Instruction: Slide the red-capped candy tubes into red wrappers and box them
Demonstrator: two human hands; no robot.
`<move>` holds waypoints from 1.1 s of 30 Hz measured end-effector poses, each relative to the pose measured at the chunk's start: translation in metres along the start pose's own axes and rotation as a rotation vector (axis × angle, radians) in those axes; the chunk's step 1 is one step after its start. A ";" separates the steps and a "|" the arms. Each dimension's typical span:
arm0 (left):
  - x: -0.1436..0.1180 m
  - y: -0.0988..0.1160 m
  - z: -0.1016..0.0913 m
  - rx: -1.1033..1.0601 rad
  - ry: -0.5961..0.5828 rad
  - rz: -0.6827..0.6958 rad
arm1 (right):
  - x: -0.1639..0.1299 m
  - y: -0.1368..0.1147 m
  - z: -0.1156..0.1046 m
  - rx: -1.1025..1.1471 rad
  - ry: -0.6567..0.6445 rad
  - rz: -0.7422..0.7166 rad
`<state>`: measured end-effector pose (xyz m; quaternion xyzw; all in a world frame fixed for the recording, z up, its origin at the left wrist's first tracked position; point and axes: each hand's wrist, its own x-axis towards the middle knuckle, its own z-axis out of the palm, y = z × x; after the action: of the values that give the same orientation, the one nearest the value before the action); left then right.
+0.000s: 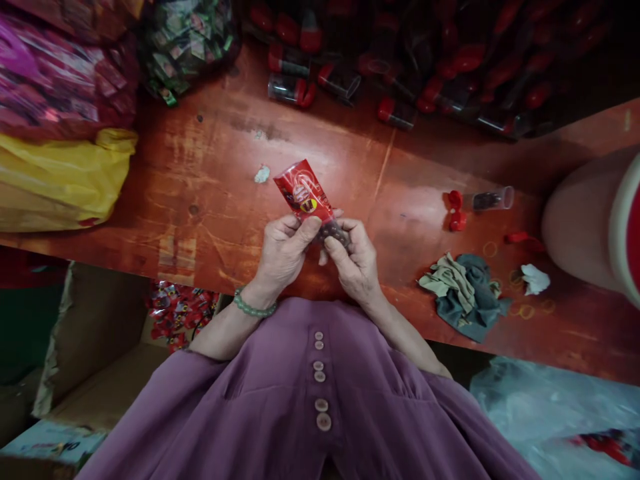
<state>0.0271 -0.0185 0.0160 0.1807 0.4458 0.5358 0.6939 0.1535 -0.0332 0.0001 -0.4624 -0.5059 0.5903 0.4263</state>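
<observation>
At centre frame, the left hand (284,252) and right hand (354,261) both pinch a red packet (303,192), each grip closed on its lower end, above the red surface (210,200). Right of them lies a crumpled cloth (463,293); farther, a clear tube (493,199). Red-capped tubes (400,60) pile along the top.

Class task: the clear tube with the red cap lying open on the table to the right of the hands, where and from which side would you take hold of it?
Probably grip the clear tube across its middle, from above. It lies on its side on the table, its open mouth pointing right and its red cap off at its left end, so the long sides are free.
</observation>
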 end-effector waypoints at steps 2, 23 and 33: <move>-0.001 -0.003 0.001 0.038 -0.009 0.015 | 0.000 0.000 -0.001 0.066 -0.022 0.019; 0.009 0.012 0.000 0.083 -0.083 0.061 | 0.011 -0.007 0.007 0.145 0.001 0.028; 0.020 0.010 -0.004 0.013 0.060 0.096 | 0.008 0.000 0.007 -0.101 0.090 -0.060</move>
<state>0.0180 0.0026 0.0126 0.1905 0.4607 0.5708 0.6524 0.1452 -0.0264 -0.0005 -0.4940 -0.5291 0.5297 0.4422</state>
